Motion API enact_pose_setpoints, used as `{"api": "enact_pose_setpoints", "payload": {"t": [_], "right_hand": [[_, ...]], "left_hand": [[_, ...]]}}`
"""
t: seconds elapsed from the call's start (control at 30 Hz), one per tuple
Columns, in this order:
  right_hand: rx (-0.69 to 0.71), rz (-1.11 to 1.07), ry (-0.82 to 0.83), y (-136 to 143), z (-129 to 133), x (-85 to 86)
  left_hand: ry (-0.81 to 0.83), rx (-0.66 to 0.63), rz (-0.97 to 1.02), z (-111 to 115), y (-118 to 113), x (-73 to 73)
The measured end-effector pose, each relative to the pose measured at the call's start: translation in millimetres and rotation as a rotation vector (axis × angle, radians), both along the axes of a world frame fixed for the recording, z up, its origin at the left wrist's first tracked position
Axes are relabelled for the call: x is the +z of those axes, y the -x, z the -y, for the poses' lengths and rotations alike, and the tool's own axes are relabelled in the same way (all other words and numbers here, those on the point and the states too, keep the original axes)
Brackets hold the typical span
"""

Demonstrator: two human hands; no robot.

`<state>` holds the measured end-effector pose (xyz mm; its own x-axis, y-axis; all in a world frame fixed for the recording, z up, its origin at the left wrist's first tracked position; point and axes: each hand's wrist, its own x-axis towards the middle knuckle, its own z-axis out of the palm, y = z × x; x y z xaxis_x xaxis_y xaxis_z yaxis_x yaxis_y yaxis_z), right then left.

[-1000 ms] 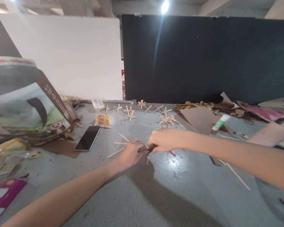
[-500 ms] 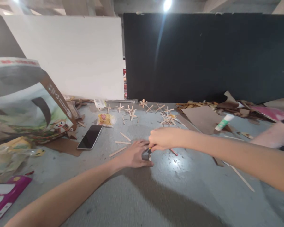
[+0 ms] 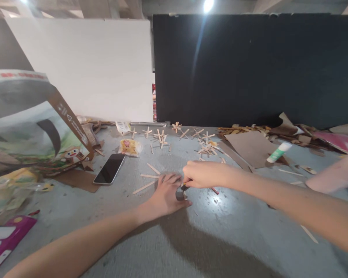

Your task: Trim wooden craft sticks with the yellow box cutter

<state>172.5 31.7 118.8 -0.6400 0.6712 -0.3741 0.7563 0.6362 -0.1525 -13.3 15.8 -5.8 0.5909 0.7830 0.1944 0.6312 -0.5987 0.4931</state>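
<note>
My right hand is closed around a small dark tool, whose tip points down at the table. My left hand rests on the table just left of it, fingers and thumb spread, with the thumb beside the tool's tip. Whatever lies under the tip is too small to make out. Left of my left hand are loose wooden sticks. Crossed-stick stars stand beyond both hands, and a pile of joined sticks lies behind my right hand.
A black phone and a yellow packet lie on the left. A large printed bag stands at far left, above a purple object. A glue stick leans by cardboard on the right. White and black panels stand behind.
My right hand has moved slightly down, still holding the dark tool. My left thumb has shifted a little right. The camera view has shifted slightly.
</note>
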Motion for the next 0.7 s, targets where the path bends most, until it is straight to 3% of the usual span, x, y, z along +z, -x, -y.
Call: {"api": "enact_pose_setpoints", "payload": {"t": [0.13, 0.37, 0.6, 0.7], "right_hand": [[-0.002, -0.030, 0.010, -1, 2, 0.4], [0.120, -0.002, -0.101, -3, 6, 2.7], [0.186, 0.180, -0.284, 8, 21, 7.3], [0.193, 0.199, -0.278, 12, 25, 10.2]], "left_hand": [[0.055, -0.017, -0.053, -2, 2, 1.4], [0.064, -0.090, -0.101, -7, 8, 4.4], [0.007, -0.149, -0.096, -4, 10, 16.0], [-0.006, -0.122, -0.117, -2, 10, 19.3]]}}
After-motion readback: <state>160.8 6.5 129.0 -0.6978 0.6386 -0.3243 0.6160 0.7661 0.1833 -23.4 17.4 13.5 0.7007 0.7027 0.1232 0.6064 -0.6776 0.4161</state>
